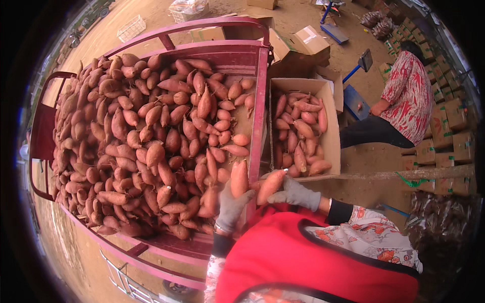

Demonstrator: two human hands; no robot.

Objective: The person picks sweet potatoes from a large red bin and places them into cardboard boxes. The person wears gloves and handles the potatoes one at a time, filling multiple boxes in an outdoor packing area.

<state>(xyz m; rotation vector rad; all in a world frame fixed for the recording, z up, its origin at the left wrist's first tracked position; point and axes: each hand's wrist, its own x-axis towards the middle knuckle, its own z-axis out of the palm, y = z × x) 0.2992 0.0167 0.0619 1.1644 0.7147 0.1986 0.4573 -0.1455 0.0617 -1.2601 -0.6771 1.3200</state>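
Note:
My left hand (232, 204), in a grey glove, grips an upright sweet potato (239, 178) over the near right corner of a red metal cart bed (259, 113). In my right hand (297, 194), gloved too, is another sweet potato (271, 186), tilted, just right of the cart's rail. A large heap of sweet potatoes (151, 151) fills most of the cart. Against the cart's right side stands an open cardboard box (333, 151) holding many sweet potatoes (303, 128).
Behind the box are open cartons (299, 49). A person (409, 94) sits at the right by a blue platform scale (354, 100). Stacked cartons (447, 117) line the far right. A wooden pole (409, 174) extends right from the box. White crates (132, 28) lie beyond the cart.

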